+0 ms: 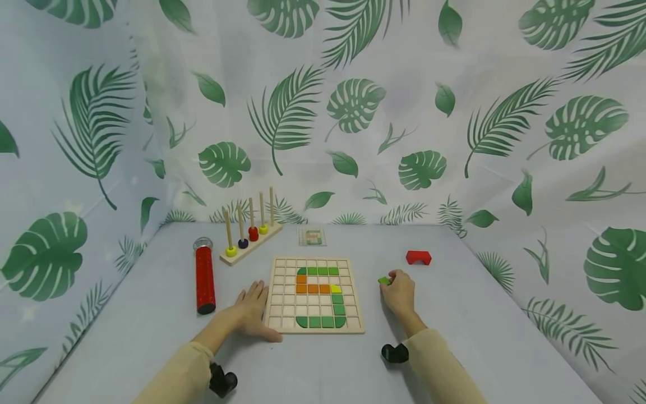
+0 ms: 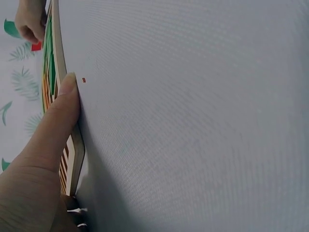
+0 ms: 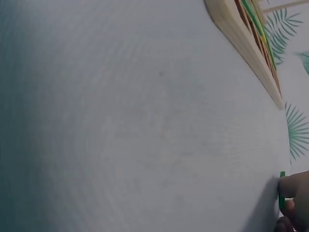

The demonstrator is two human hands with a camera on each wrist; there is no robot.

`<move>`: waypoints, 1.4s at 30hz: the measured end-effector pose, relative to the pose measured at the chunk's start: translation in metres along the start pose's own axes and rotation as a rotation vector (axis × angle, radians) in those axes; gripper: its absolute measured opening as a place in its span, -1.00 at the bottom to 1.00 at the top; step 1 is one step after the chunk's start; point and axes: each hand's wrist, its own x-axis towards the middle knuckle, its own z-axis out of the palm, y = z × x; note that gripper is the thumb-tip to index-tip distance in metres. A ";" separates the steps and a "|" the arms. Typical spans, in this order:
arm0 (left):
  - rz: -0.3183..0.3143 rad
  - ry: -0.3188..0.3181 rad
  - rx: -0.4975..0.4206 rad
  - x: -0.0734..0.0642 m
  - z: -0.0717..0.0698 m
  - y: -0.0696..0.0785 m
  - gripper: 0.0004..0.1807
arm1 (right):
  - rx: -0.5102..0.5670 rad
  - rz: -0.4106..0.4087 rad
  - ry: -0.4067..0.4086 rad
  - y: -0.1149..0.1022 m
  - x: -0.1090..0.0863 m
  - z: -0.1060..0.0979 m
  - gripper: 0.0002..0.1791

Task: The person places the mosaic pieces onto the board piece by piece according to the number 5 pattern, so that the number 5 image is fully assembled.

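A wooden grid board (image 1: 360,314) lies flat on the table, with green, orange and yellow tiles set in its cells in an S-like figure. My left hand (image 1: 247,315) rests at the board's left side, fingers extended along that edge and thumb at the front corner. In the left wrist view the thumb (image 2: 55,118) lies against the board's edge. To the right of the board, my right hand (image 1: 401,294) pinches a small green tile (image 1: 384,280) between thumb and fingers. The tile (image 3: 282,191) appears edge-on in the right wrist view, close to the table surface.
Behind the board lies a small pattern card (image 1: 313,237). A wooden peg stand (image 1: 250,245) with coloured beads stands at the back left. Left of the left hand lies a red cylinder (image 1: 204,278) with a clear end. A red arch block (image 1: 418,257) sits beyond the right hand.
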 end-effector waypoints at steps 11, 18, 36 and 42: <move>-0.012 -0.003 0.001 -0.004 -0.002 -0.003 0.36 | 0.112 -0.079 -0.134 -0.021 -0.003 -0.002 -0.66; -0.018 -0.003 0.003 -0.005 -0.002 -0.005 0.37 | 0.169 -0.173 -0.186 -0.043 -0.009 0.015 -0.66; -0.004 -0.015 0.022 0.004 0.000 -0.002 0.40 | 0.238 -0.496 -0.426 -0.097 -0.054 0.047 -0.67; -0.004 -0.018 0.014 0.002 -0.002 -0.001 0.39 | 0.229 -0.590 -0.512 -0.105 -0.064 0.057 -0.71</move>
